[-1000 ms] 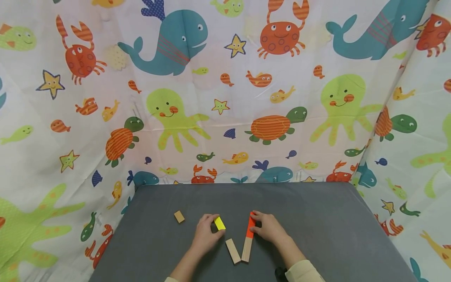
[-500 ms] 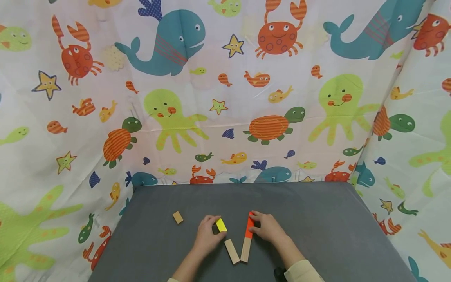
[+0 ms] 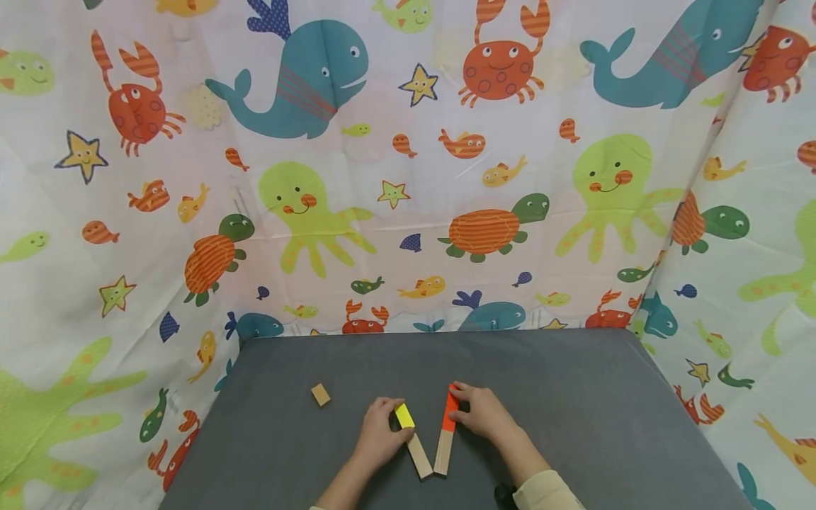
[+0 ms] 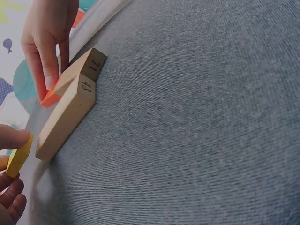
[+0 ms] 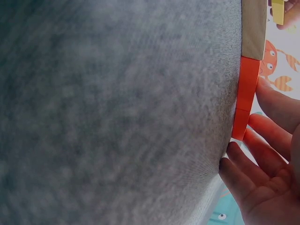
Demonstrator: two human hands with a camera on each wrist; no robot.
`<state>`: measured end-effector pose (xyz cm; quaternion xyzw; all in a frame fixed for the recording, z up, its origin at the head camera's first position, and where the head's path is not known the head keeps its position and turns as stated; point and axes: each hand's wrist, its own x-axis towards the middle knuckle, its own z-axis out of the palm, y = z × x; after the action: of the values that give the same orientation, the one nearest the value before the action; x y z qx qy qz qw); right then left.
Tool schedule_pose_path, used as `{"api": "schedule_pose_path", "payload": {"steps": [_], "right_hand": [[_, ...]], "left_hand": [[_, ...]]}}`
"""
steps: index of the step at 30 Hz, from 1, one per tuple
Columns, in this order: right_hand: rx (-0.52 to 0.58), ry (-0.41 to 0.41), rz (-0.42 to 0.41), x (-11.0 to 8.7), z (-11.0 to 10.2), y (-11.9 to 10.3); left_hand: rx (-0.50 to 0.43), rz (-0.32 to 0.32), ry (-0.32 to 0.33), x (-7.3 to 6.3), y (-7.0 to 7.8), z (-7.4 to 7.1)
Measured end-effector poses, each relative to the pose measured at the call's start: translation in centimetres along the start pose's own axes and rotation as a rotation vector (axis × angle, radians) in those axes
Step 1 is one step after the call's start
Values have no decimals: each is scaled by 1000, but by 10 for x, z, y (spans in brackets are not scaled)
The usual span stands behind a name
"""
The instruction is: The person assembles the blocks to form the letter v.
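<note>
My left hand (image 3: pixel 377 437) pinches a yellow block (image 3: pixel 404 416) between thumb and fingers. It is close to the far end of a plain wooden block (image 3: pixel 419 457); in the left wrist view a narrow gap shows between the yellow block (image 4: pixel 20 155) and the wood. My right hand (image 3: pixel 487 413) holds an orange piece (image 3: pixel 449 414) with thumb and fingertips. A seam crosses this orange piece (image 5: pixel 243 98) in the right wrist view, and it abuts a second wooden block (image 3: pixel 444 453). The two wooden blocks form a V, their near ends meeting; numbers are marked on those ends.
A small wooden block (image 3: pixel 321 394) lies apart on the grey table (image 3: pixel 561 382), left of my left hand. A white curtain (image 3: pixel 408 227) printed with sea animals hangs behind the table and along its sides.
My left hand has moved slightly toward me and to the right, bringing the yellow block near the left wooden block's far end. The right hand has stayed on the orange piece.
</note>
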<state>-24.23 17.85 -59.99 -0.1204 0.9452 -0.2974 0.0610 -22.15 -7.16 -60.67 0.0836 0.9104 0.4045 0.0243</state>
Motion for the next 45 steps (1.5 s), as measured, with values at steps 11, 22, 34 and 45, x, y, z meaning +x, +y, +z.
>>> {"api": "schedule_pose_path", "payload": {"steps": [11,22,34,45], "right_hand": [[-2,-5,17,2,2,1],[-8,6,15,2,0,1],[-9,14,10,1,3,2],[-2,10,20,1,3,1]], "left_hand": [[-1,-9,-32,1,-6,3],[7,-24,-62,2,-9,6],[28,-17,-86,0,-11,5],[33,-11,-90,0,-11,5]]}}
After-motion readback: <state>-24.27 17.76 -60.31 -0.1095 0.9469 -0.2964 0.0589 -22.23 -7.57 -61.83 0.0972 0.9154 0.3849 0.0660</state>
